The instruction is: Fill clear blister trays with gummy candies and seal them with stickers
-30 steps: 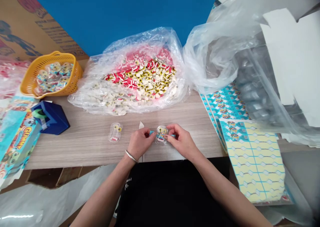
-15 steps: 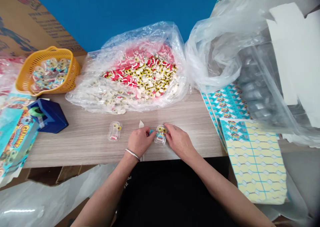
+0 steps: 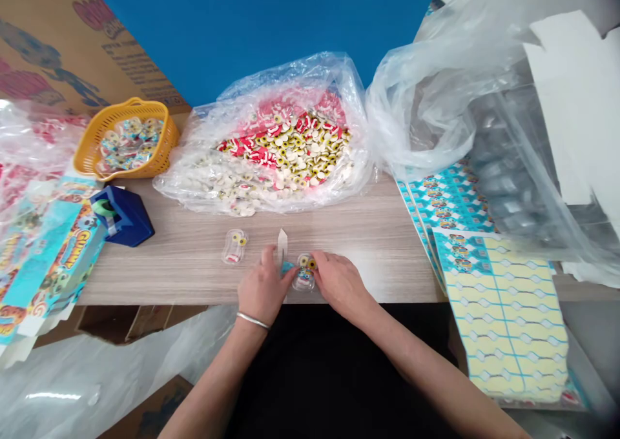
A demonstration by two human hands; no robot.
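Observation:
A small clear plastic blister pack (image 3: 303, 283) lies near the table's front edge between my hands, with yellow eye-shaped pieces at its top and a printed blue label across its middle. My right hand (image 3: 341, 283) holds the pack's right side with thumb and fingertips. On its left, my left hand (image 3: 261, 284) pinches the blue label (image 3: 287, 268) with thumb and finger. Just behind the left fingers lies a pointed white paper piece (image 3: 283, 240). A second clear pack (image 3: 235, 246), with eyes and a red-and-white piece inside, rests farther left.
Behind my hands lies a large clear bag (image 3: 290, 148) full of eye and red pieces. To the left stand a yellow basket (image 3: 167, 148) of packs, a blue tape dispenser (image 3: 130, 218) and printed cartons (image 3: 58, 252). Label sheets (image 3: 504, 316) and clear trays (image 3: 504, 161) occupy the right.
The view has shifted, so the table's contents sit farther right. My left fingers have lifted a little off the white paper piece, which shows more now. The right hand still holds the pack.

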